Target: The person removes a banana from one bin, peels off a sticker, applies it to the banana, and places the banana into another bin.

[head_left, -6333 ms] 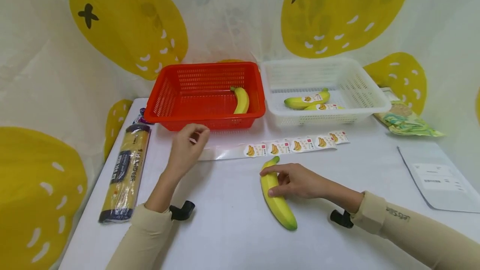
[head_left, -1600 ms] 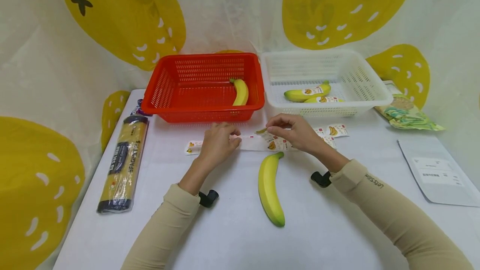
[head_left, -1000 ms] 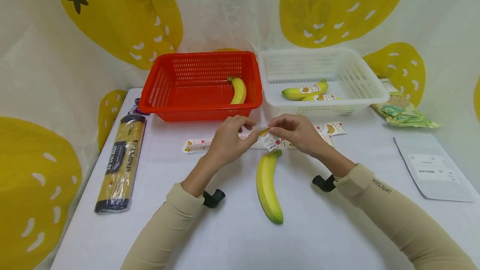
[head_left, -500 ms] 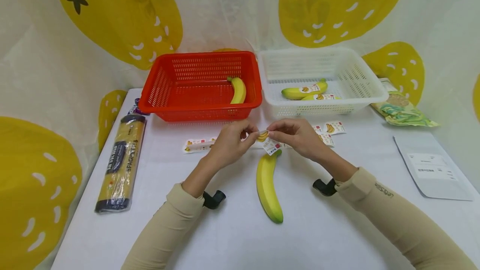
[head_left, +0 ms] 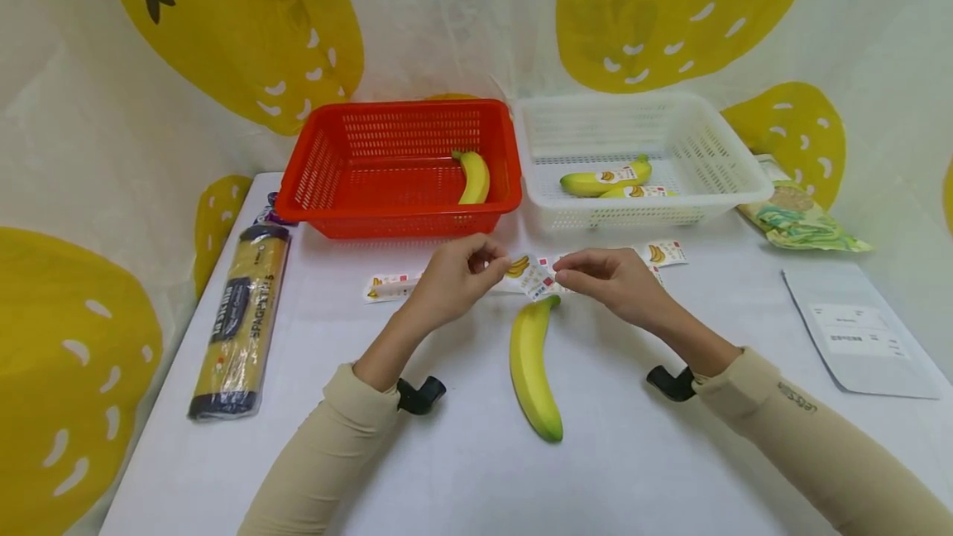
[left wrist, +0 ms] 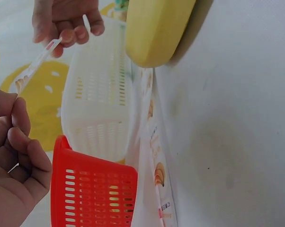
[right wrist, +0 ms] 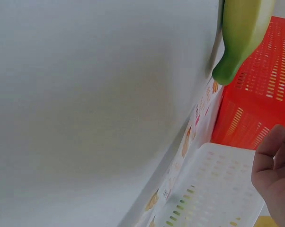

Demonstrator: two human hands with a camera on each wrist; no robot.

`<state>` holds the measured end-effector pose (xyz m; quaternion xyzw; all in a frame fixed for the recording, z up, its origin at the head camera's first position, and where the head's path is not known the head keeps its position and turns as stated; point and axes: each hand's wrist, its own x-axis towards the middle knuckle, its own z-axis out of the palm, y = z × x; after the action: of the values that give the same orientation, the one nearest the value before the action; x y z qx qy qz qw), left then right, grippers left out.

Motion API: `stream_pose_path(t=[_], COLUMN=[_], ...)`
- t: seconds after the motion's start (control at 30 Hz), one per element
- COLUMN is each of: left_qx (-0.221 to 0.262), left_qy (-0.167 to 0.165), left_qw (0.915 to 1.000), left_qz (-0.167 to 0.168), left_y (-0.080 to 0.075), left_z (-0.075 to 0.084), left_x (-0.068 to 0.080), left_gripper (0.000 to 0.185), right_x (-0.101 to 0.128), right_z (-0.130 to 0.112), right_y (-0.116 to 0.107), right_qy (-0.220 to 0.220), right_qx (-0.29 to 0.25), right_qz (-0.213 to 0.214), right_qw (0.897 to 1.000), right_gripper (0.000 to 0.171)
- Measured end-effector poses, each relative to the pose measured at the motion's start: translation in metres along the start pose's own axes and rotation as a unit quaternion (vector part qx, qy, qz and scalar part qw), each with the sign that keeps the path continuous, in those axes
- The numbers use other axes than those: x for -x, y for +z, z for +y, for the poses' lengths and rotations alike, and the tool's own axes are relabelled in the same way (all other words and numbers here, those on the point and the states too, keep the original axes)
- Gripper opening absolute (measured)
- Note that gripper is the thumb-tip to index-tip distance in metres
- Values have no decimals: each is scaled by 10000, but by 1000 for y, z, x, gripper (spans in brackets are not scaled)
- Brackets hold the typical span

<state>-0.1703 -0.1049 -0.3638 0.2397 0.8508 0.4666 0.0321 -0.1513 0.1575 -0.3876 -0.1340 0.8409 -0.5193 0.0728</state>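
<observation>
sticker [head_left: 530,276] pinched between my left hand [head_left: 452,281] and right hand [head_left: 617,288], just above the near banana [head_left: 532,370], baskets far behind

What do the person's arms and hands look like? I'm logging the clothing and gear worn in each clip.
Both arms wear long, close-fitting beige sleeves down to the wrists. The right sleeve carries small dark lettering near its cuff; the left sleeve looks plain. A small black camera mount sits under the left wrist, and another under the right. The left hand and right hand are bare, with no gloves.
</observation>
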Motion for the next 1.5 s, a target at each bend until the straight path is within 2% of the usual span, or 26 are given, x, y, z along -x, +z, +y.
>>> stream_pose_path(t=[0.23, 0.43, 0.7, 0.83, 0.97, 1.1, 1.33, 1.5], left_qx=[223, 235, 455, 471, 176, -304, -730, -948], left_qy=[9, 106, -169, -377, -560, -707, -939, -951], left_qw=[9994, 9990, 9963, 9916, 9831, 9748, 9652, 9643], left_qz=[-280, -370, -705, -1148, -1733, -2094, -2328, -2284], left_y=[2, 4, 7, 9, 13, 19, 33, 40], left_z=[4, 6, 7, 6, 3, 0, -4, -6], left_x=[1, 1, 1, 2, 1, 0, 2, 4], left_gripper=[9, 9, 12, 15, 14, 16, 16, 17], right_x=[7, 15, 32, 41, 50, 57, 65, 67], right_z=[-6, -7, -10, -13, -13, -9, -3, 0], right_y=[10, 17, 27, 33, 42, 52, 61, 64], right_qy=[-235, -127, 192, 469, 915, 1175, 1383, 1484], right_qx=[478, 481, 187, 106, -47, -153, -130, 113], right_qz=[-277, -400, -579, -788, -1081, -1107, -1013, -998], right_qw=[9982, 9980, 9980, 9957, 9899, 9868, 9851, 9838], right_gripper=[13, 21, 30, 33, 37, 38, 35, 34])
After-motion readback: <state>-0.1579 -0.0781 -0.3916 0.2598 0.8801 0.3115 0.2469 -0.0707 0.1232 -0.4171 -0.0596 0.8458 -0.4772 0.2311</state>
